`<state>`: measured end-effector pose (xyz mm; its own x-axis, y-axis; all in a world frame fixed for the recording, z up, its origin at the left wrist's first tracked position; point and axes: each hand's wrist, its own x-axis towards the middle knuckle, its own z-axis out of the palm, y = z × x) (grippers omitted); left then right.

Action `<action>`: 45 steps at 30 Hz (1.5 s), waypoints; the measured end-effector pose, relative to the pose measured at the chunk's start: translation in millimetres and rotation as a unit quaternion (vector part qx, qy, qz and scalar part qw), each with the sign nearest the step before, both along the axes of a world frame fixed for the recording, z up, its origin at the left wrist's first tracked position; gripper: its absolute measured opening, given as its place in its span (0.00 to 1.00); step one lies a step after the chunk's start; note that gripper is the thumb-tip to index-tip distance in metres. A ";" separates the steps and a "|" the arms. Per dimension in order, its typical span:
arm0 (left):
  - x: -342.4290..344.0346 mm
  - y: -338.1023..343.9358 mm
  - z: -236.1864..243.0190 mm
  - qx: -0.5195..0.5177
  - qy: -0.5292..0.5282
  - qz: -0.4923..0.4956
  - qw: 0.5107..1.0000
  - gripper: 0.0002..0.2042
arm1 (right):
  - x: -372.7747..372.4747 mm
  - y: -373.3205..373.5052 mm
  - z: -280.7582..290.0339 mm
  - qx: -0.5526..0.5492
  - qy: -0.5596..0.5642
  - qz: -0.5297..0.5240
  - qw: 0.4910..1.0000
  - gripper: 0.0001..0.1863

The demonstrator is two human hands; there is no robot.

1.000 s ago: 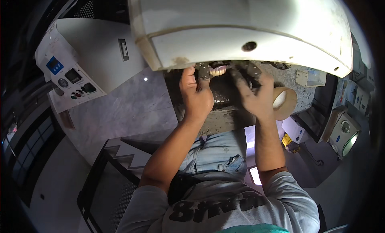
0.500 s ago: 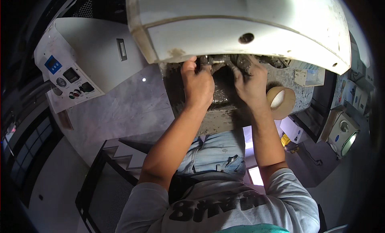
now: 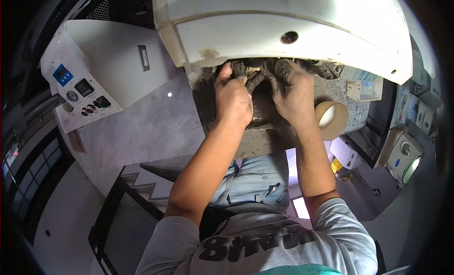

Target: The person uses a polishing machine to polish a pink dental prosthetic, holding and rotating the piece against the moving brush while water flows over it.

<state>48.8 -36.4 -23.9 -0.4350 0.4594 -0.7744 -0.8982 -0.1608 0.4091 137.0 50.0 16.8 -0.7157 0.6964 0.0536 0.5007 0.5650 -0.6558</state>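
Note:
Below the front edge of a white machine hood point(image 3: 236, 40), my left hand point(image 3: 232, 96) and my right hand point(image 3: 294, 93) work close together. Wet dark grey mud coats the fingers of both. Between the fingertips shows a small pale ridged piece point(image 3: 254, 68), smeared with mud; its kind is not clear. Both hands are closed about it, the left at its left side, the right at its right. The hood's shadow and the mud hide part of the fingers. Under my hands lies a mud-covered worktop point(image 3: 260, 141).
A round tan container point(image 3: 337, 128) with something white inside stands beside my right wrist. Behind it sits a small clear-sided box point(image 3: 369, 90). A white machine with a control panel point(image 3: 80, 90) stands at the left, and a lamp-like white unit point(image 3: 404, 159) at the right.
The hood's edge sits slightly higher in view. My left fingers have shifted, and more of the muddy fingers and the pale piece shows between my hands.

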 end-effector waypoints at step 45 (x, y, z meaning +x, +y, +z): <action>6.9 -3.9 -4.3 0.009 0.034 0.034 0.999 0.18 | 5.0 -10.2 -13.8 -0.053 0.024 -0.057 0.997 0.09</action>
<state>55.7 -40.3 -28.3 -0.5172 0.4404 -0.7339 -0.8551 -0.2291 0.4651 142.0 39.8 3.0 -0.6293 0.7772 0.0080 0.5248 0.4325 -0.7332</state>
